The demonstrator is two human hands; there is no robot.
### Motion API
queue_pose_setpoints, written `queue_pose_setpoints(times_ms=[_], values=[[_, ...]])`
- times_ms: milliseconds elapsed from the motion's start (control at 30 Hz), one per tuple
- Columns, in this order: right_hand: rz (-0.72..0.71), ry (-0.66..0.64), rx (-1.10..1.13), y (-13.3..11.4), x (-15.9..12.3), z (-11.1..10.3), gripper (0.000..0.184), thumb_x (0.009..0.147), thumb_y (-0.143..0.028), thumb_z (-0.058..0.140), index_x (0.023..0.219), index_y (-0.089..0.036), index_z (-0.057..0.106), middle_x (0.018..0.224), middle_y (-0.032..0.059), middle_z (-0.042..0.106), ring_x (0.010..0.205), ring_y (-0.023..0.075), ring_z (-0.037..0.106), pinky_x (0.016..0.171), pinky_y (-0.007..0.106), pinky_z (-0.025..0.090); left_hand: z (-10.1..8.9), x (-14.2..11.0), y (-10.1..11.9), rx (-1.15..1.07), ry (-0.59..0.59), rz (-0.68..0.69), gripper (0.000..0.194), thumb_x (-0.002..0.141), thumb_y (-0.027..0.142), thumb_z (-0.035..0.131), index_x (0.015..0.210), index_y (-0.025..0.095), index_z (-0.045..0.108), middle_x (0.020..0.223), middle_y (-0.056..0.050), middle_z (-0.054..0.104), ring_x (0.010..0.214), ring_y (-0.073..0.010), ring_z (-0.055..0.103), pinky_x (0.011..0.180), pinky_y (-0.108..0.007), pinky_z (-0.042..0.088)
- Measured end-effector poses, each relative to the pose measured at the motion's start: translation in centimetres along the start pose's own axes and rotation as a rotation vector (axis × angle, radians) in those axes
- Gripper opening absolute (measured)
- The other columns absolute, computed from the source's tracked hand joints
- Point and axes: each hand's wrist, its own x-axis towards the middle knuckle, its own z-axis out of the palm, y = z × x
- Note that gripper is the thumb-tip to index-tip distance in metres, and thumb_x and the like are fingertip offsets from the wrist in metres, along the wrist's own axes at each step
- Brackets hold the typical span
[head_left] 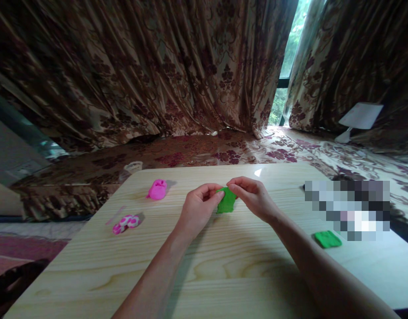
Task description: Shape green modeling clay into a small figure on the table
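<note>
A flat, roughly square piece of green modelling clay hangs between my two hands above the middle of the table. My left hand pinches its upper left edge between thumb and fingers. At the upper right corner, my right hand grips the same piece with its fingertips. The lower edge of the clay looks slightly ragged. Farther right lies a second flat green clay piece. Left of my hands sits a pink clay lump shaped like a small shoe. Nearer is a cluster of pink-and-white spotted clay pieces.
The light wooden table carries a thin pinkish strip at left. A clear plastic container is by the far left corner. A blurred-out area covers the right edge. Behind are a cloth-covered ledge, a white lamp and curtains.
</note>
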Motion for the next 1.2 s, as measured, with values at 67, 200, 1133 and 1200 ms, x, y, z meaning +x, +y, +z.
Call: queue_pose_setpoints(times_ms=[67, 200, 1133, 1200], values=[[0.005, -0.004, -0.025, -0.1, 0.0, -0.1, 0.027, 0.077, -0.039, 0.056, 0.08, -0.014, 0.064, 0.067, 0.001, 0.058, 0.061, 0.0109, 0.049, 0.056, 0.023, 0.039, 0.1, -0.1, 0.2, 0.041, 0.018, 0.019, 0.019, 0.067, 0.03, 0.066, 0.079, 0.016, 0.068, 0.072, -0.002, 0.065, 0.064, -0.012, 0.055, 0.061, -0.022, 0.041], [0.018, -0.011, -0.065, -0.1, -0.1, -0.2, 0.028, 0.077, -0.04, 0.057, 0.082, -0.013, 0.065, 0.067, 0.0014, 0.059, 0.061, 0.011, 0.049, 0.055, 0.023, 0.038, 0.2, -0.2, 0.6, 0.142, 0.034, 0.09, 0.017, 0.069, 0.032, 0.063, 0.074, 0.016, 0.069, 0.072, -0.002, 0.066, 0.066, -0.0137, 0.056, 0.064, -0.023, 0.041], [0.088, -0.002, 0.114, 0.7, 0.2, 0.9, 0.022, 0.074, -0.032, 0.062, 0.086, -0.014, 0.062, 0.069, 0.0004, 0.061, 0.062, 0.0107, 0.053, 0.06, 0.024, 0.043, -1.2, 0.2, -0.2, -0.33, -0.004, -0.153, 0.023, 0.072, 0.037, 0.064, 0.079, 0.015, 0.061, 0.071, -0.001, 0.062, 0.064, -0.0122, 0.056, 0.065, -0.026, 0.045], [0.086, 0.016, 0.149, 0.9, 0.4, 1.2, 0.021, 0.073, -0.032, 0.063, 0.084, -0.014, 0.062, 0.069, 0.0005, 0.061, 0.062, 0.0108, 0.053, 0.059, 0.024, 0.042, -1.2, 0.0, -0.1, -0.339, -0.057, -0.149, 0.023, 0.072, 0.035, 0.064, 0.083, 0.015, 0.062, 0.074, -0.003, 0.063, 0.067, -0.0131, 0.057, 0.068, -0.027, 0.046]])
